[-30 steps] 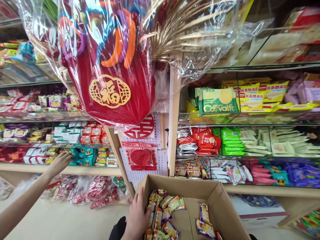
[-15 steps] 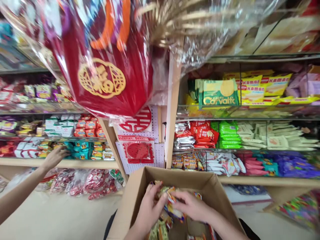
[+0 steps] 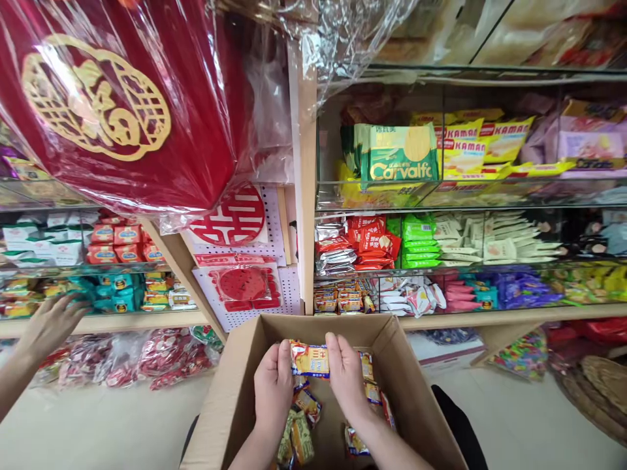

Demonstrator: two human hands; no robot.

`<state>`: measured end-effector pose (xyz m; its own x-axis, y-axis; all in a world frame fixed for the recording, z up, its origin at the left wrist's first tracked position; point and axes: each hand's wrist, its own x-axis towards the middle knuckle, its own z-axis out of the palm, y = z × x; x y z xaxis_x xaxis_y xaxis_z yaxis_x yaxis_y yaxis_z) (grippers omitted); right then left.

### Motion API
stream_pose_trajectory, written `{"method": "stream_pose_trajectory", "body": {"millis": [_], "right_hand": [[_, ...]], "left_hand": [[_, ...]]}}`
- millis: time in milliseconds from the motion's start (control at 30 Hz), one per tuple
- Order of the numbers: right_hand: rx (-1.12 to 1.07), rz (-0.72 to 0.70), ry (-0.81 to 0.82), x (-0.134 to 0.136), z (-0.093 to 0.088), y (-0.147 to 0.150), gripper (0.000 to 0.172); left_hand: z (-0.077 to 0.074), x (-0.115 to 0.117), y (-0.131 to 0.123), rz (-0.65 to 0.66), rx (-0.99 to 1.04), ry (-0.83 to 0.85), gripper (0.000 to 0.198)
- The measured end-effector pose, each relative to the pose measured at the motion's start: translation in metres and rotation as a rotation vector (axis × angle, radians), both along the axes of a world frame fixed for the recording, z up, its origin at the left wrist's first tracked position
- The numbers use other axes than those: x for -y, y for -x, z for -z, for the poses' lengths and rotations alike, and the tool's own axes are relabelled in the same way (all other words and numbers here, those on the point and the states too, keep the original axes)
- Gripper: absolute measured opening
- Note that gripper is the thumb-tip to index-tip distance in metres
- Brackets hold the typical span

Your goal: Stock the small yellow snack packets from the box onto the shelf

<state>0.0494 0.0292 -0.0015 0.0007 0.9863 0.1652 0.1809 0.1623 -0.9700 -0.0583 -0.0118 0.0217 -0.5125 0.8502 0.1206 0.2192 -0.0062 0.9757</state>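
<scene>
A small snack packet [image 3: 310, 359], yellow with blue edges and red print, is stretched between my two hands above the open cardboard box [image 3: 223, 408]. My left hand [image 3: 273, 385] pinches its left end. On its right end, the thumb and fingers of my right hand [image 3: 349, 378] are closed. Below, loose snack packets lie in the box: greenish-gold packets [image 3: 300, 437] at the left, a blue-and-yellow one [image 3: 307, 401] beside them, and several more packets [image 3: 372, 391] along the right side, partly hidden by my right arm.
Another person's hand [image 3: 56, 326] reaches to the left shelf near teal packets [image 3: 117, 294]. A red bag wrapped in clear plastic [image 3: 196, 143] hangs close at upper left. Shelves of sorted snacks [image 3: 401, 156] stand ahead. A woven basket [image 3: 595, 398] is at the right.
My hands have lifted from the pile in the box and hold one packet stretched between them. The view has shifted right and closer to the shelves. The other person's hand remains at the left shelf.
</scene>
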Motion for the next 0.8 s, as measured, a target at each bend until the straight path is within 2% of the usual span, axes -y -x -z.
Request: {"method": "stream_pose_trajectory", "body": {"millis": [67,133,200,300,367,433,467,567,600,667,800], "right_hand": [[0.017,0.044,-0.021,-0.001,0.006,-0.001,0.044],[-0.014,0.025,0.008,0.000,0.014,-0.003,0.043],[-0.070,-0.123,0.057,0.003,0.018,-0.009,0.039],[-0.081,-0.457,0.129,0.005,0.016,-0.024,0.029],[-0.027,-0.545,0.171,-0.002,0.011,-0.039,0.034],[0.019,-0.459,0.182,-0.022,0.005,-0.055,0.036],[0.037,-0.371,0.171,-0.036,0.004,-0.063,0.037],[0.147,-0.124,0.030,-0.091,0.006,-0.081,0.037],[0.218,-0.101,-0.038,-0.110,0.009,-0.083,0.034],[0.403,-0.090,-0.121,-0.145,0.014,-0.078,0.030],[0.651,-0.059,-0.123,-0.193,0.016,-0.047,0.022]], "left_hand": [[0.005,0.000,0.002,-0.002,-0.068,0.012,0.034],[0.012,0.000,0.004,-0.009,-0.177,0.043,0.034],[0.019,-0.001,0.005,-0.009,-0.303,0.084,0.034],[0.022,0.000,0.010,0.074,-0.449,0.123,0.035],[0.019,0.001,0.018,0.170,-0.538,0.135,0.034],[0.015,0.001,0.032,0.209,-0.668,0.126,0.032],[0.015,0.001,0.041,0.181,-0.757,0.118,0.032],[0.024,-0.001,0.068,-0.020,-0.994,0.220,0.051],[0.030,-0.002,0.075,-0.057,-1.013,0.296,0.058],[0.042,-0.002,0.084,-0.035,-0.965,0.427,0.064],[0.056,0.001,0.085,0.039,-0.857,0.506,0.064]]}}
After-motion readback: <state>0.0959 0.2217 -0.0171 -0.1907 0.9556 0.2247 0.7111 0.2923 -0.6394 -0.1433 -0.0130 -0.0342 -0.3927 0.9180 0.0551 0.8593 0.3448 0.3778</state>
